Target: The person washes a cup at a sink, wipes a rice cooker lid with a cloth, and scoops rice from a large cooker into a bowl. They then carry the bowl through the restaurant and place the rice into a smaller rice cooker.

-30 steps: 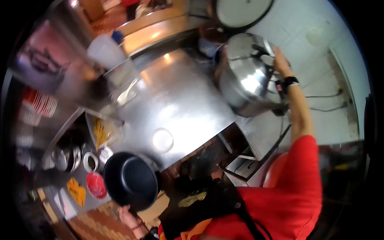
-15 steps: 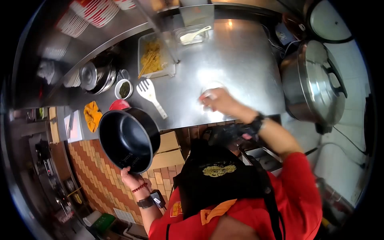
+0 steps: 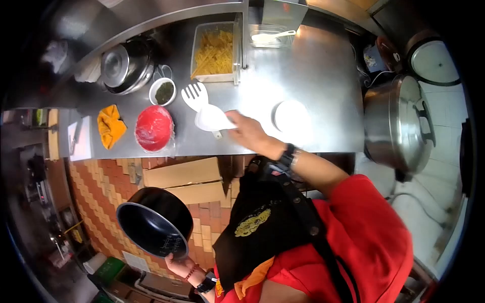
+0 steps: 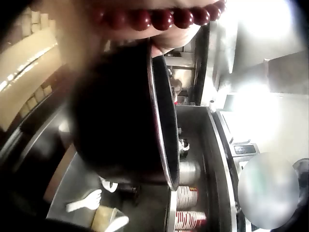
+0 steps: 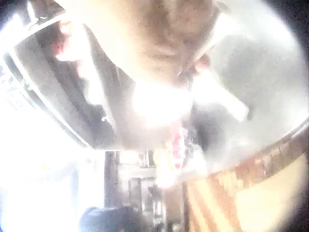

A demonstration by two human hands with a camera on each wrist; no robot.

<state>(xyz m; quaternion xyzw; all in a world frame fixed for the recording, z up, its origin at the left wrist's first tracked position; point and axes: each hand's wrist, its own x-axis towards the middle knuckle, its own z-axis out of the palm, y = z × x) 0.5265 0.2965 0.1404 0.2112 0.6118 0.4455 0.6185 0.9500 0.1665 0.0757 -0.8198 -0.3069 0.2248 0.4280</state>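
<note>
My left hand (image 3: pixel 181 266) grips the rim of a black inner pot (image 3: pixel 154 219), tilted over the floor in front of the counter. The pot (image 4: pixel 116 116) fills much of the left wrist view, below the hand (image 4: pixel 171 41). Over the counter, my right hand (image 3: pixel 250 135) holds a white cup or scoop (image 3: pixel 211 119). This partly covers a white slotted spatula (image 3: pixel 196 96), whose handle end shows beneath it. In the right wrist view, the hand (image 5: pixel 154 41) is above the overexposed white item (image 5: pixel 161 104). A round white item (image 3: pixel 292 117) lies right of my right hand.
On the steel counter (image 3: pixel 323 76) are a red bowl (image 3: pixel 154 128), an orange cloth (image 3: pixel 110 126), a cup of dark green bits (image 3: pixel 164 93) and a tub of yellow food (image 3: pixel 214 50). A large steel cooker (image 3: pixel 396 123) stands right; cardboard (image 3: pixel 184 174) lies on the floor.
My right hand has moved left from the cooker, past the round white item, and now holds the white cup or scoop. The pot has moved lower in the head view, away from the counter.
</note>
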